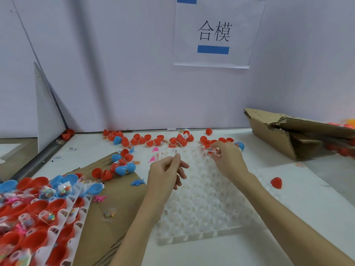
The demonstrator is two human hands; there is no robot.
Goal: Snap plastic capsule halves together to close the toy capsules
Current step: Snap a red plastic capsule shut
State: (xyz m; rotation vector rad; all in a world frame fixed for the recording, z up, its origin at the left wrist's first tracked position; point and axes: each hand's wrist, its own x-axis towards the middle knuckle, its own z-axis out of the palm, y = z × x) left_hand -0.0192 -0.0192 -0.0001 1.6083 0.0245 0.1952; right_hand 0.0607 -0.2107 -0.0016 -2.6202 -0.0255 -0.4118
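Head view: red and blue capsule halves [153, 140] lie scattered along the surface's far edge, within reach for pairing. The right hand [227, 158] pinches a small toy packet [212, 149] there. The left hand [165, 172] pinches something small and unclear. Both hover over the far end of a white socket tray [201, 208], probably to load it.

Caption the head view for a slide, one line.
Both hands, left and right, pinch small items over a white grid tray, red and blue capsule halves scattered behind.
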